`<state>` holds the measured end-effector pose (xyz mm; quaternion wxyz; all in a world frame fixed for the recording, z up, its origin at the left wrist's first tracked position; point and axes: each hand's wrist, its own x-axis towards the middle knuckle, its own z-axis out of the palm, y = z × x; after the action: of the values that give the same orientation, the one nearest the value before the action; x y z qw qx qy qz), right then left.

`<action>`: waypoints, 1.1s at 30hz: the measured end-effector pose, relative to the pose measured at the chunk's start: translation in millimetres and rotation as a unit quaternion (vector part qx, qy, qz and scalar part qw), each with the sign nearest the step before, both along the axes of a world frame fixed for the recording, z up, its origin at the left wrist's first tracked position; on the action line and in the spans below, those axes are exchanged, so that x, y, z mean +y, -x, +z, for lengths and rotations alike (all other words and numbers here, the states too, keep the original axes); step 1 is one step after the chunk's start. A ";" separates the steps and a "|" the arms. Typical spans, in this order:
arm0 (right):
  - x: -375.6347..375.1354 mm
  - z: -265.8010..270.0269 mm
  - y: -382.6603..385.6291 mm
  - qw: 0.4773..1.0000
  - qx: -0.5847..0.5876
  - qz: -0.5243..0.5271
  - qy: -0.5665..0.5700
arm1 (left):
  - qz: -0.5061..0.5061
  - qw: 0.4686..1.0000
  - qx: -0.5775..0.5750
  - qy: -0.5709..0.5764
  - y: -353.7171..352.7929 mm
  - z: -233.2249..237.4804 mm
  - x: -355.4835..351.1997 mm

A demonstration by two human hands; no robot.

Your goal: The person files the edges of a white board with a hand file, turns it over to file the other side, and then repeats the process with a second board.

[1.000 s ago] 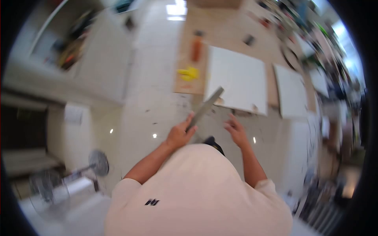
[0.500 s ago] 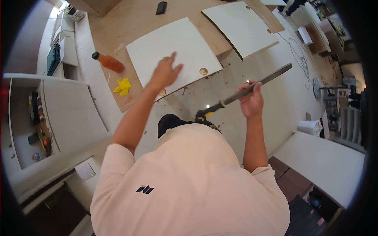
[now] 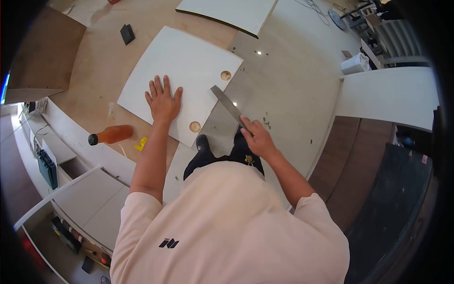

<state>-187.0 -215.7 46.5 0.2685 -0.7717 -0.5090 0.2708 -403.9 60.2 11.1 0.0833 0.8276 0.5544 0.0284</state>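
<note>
A white panel [image 3: 189,61] with two round recesses lies on the brown board [image 3: 101,61]. Flat on the panel's left part, fingers spread, rests my left hand [image 3: 163,102]. My right hand [image 3: 257,137], beyond the panel's right edge, has its fingers wrapped round a long flat grey metal file [image 3: 228,106]. The file slants up to the left, its far tip at the panel's edge between the two recesses. Whether the tip touches the edge cannot be told. My right fingers hide the file's near part.
An orange bottle [image 3: 113,134] and a yellow item [image 3: 140,144] are left of the panel. A black block [image 3: 127,34] and a second white panel [image 3: 231,13] lie farther off. A wooden box [image 3: 42,52] stands at upper left. Debris dots the floor [image 3: 293,90].
My left hand has gone from pointing above the panel to lying flat on it. My right hand has brought the file toward the panel's edge. The view has turned and shifted.
</note>
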 end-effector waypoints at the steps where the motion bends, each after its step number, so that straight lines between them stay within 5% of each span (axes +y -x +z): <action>1: -4.4 -0.1 10.5 1.000 -0.026 -0.001 0.005 | -0.005 1.000 -0.002 -0.002 0.8 0.0 -0.5; 6: -0.2 -28.5 29.2 0.991 -0.129 -0.003 -0.015 | -0.027 1.000 0.009 -0.009 0.0 1.5 4.1; 12: 94.0 -28.2 0.5 0.987 -0.156 -0.018 -0.029 | -0.029 0.999 0.020 -0.027 2.0 -0.4 -0.4; 19: -3.2 -24.5 28.1 0.991 -0.130 0.017 0.014 | -0.021 0.999 0.005 -0.033 1.3 -3.9 -2.9; 22: 59.1 -40.1 17.2 0.988 -0.149 -0.010 -0.047 | -0.021 0.999 0.016 -0.040 -0.3 -3.2 -0.9; 28: 55.6 -34.3 6.9 0.997 -0.036 -0.038 -0.050 | 0.001 0.999 0.038 -0.014 -2.3 7.5 -6.3; 33: 64.3 -48.5 14.3 0.965 0.136 -0.149 -0.170 | 0.010 1.000 0.025 -0.006 -0.5 2.9 -5.8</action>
<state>-201.3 -151.4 -2.0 0.4996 -0.7376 -0.3857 0.2402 -403.5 54.4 14.0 0.0636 0.8231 0.5642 0.0117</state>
